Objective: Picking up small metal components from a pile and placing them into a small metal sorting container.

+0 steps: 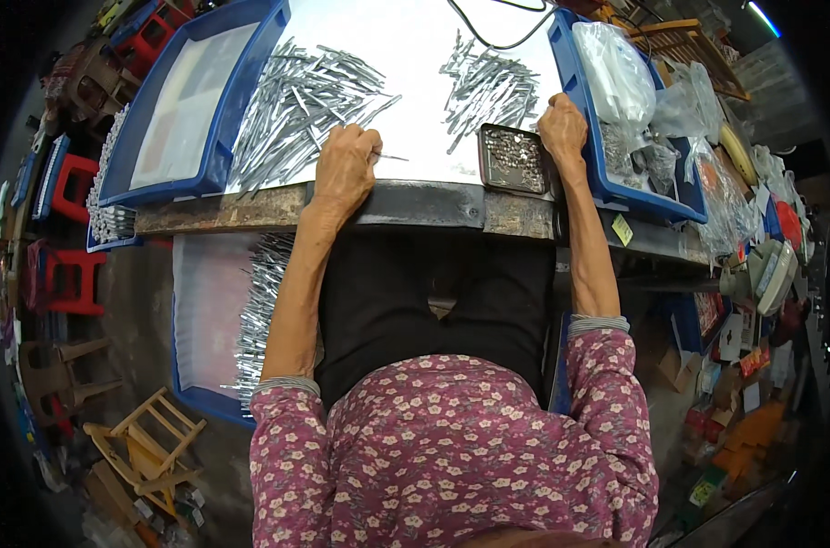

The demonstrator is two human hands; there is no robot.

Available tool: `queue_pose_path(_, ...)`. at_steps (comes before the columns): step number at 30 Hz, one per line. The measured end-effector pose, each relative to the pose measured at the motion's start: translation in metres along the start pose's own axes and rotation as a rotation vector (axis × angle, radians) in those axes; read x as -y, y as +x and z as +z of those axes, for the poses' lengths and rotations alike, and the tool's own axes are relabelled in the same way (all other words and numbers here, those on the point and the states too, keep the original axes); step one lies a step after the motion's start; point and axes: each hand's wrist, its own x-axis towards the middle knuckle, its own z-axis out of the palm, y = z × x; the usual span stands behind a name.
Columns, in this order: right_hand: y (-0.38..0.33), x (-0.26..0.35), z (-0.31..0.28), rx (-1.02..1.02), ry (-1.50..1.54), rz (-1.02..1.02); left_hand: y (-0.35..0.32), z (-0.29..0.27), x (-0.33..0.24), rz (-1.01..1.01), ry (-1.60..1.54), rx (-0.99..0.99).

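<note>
A thin metal pin (pixel 389 157) is pinched in the closed left hand (pixel 345 169); the right hand (pixel 562 128), curled by the small tray (pixel 513 160), should pick carefully.

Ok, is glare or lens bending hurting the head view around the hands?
Head view: the white work surface is glare-washed; the left hand and right hand stay sharp; the bench edge bows from fisheye; the corners go black.

Left hand (pixel 345 169) pinches what looks like a thin metal pin (pixel 392 157); right hand (pixel 562 128) rests beside small tray (pixel 513 161)
</note>
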Motion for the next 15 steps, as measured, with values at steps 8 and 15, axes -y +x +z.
queue_pose_path(8,-0.001,-0.004,0.009,-0.078,0.012,0.021,0.01,0.007,0.005,0.075,0.031,0.041)
queue_pose_path(15,-0.035,0.017,-0.02,-0.166,0.213,-0.156,0.013,0.018,0.004,0.174,0.139,0.027)
